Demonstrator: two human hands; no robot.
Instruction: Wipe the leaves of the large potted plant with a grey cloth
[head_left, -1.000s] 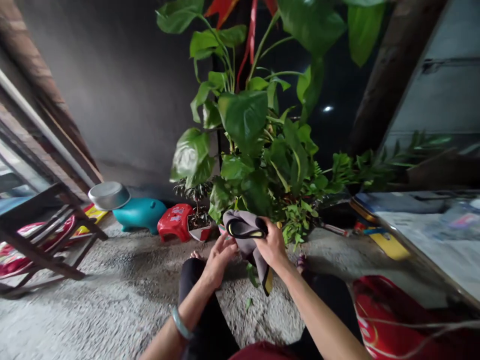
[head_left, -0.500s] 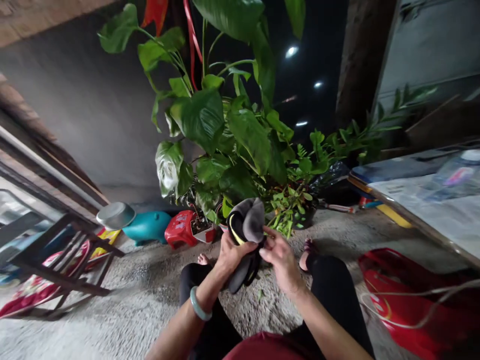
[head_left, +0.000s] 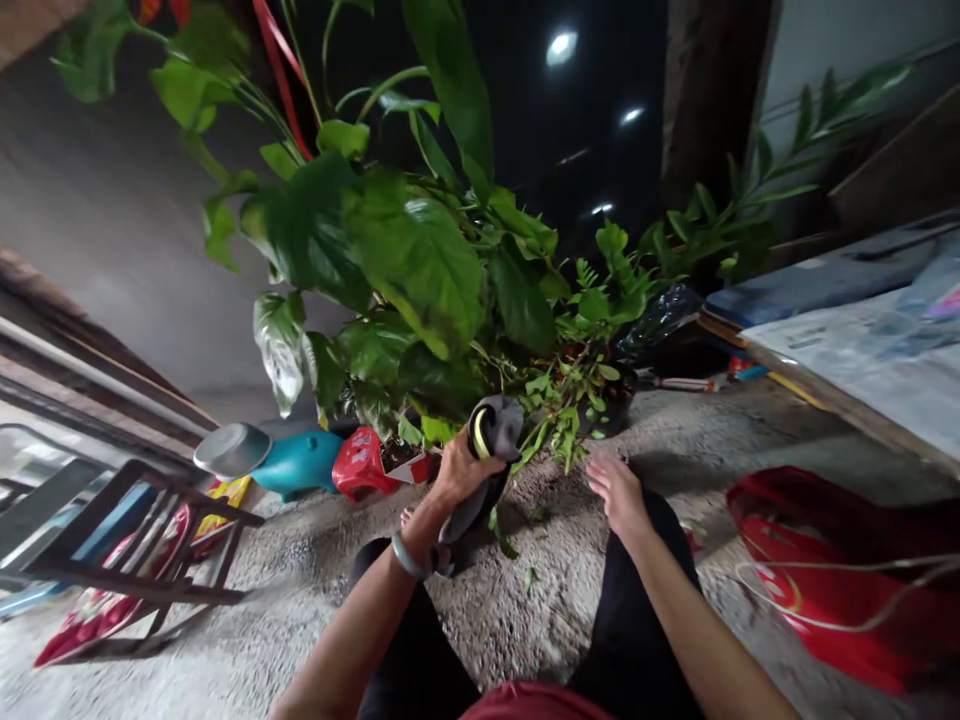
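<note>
My left hand point(head_left: 463, 472) is closed around a soft grey and black cloth item point(head_left: 504, 420) with a yellow-green edge, its exact kind unclear. The rolled grey end sticks up past my thumb, and a grey flap hangs below the hand. Well apart from it, my right hand point(head_left: 616, 490) hovers by my right knee with fingers stretched out and nothing in them. Just beyond the cloth item grow leafy green plants point(head_left: 420, 260). A loose green leaf point(head_left: 502, 535) shows just below the cloth item.
Along the wall stand a red plastic stool point(head_left: 360, 460), a teal container point(head_left: 304, 462) and a metal bowl point(head_left: 232, 450). At left is a wooden chair point(head_left: 142, 540). A red bag point(head_left: 810, 570) lies right, beside a paper-covered table point(head_left: 847, 350).
My right hand has left the cloth item and moved right, towards my knee. My left hand keeps hold of it, now turned more upright. The camera view has shifted.
</note>
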